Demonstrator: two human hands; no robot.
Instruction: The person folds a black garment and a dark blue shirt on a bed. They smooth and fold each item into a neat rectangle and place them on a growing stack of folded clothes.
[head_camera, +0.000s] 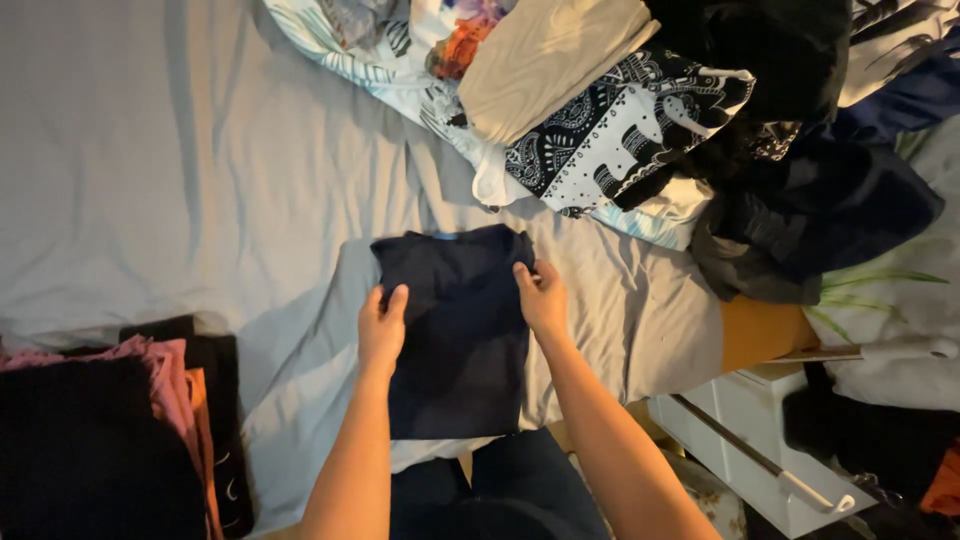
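A dark navy garment (458, 340) lies folded into a rectangle on the grey bed sheet (150, 170), near the bed's front edge. My left hand (381, 328) rests on its left side, fingers curled onto the cloth. My right hand (541, 297) pinches the garment's right edge near the top corner. Both forearms reach in from the bottom of the view.
A heap of unfolded clothes (640, 110) fills the top right: a beige piece, a black-and-white patterned one, dark items. A stack of folded clothes (110, 440), black and pink, sits at the bottom left. A white drawer unit (760, 440) stands beside the bed at right.
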